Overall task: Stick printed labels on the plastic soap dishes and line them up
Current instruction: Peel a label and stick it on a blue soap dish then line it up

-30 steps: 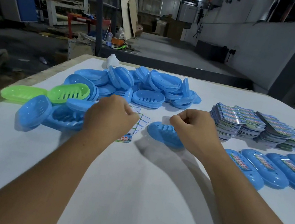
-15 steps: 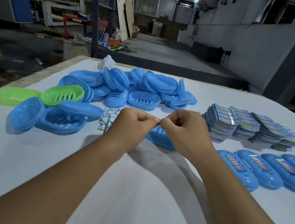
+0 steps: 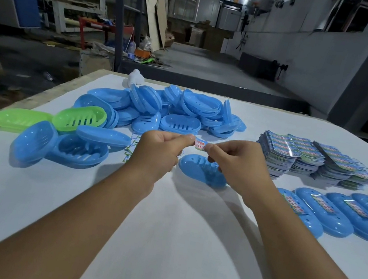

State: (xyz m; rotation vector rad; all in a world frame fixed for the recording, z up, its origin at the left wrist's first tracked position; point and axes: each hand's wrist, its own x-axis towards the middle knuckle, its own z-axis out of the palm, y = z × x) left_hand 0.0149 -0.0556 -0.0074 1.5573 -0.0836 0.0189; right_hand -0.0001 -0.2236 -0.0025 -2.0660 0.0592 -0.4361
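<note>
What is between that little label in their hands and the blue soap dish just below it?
Nothing visible. Both hands, left hand and right hand, pinch the label above the blue soap dish; only the right hand's fingers partly overlap the dish.

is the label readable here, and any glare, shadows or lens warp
Head view: the label pinched between both hands is too small to read; glare spots dot the labelled dishes; soft arm shadows fall on the table; wide-angle warp bends the edges.
</note>
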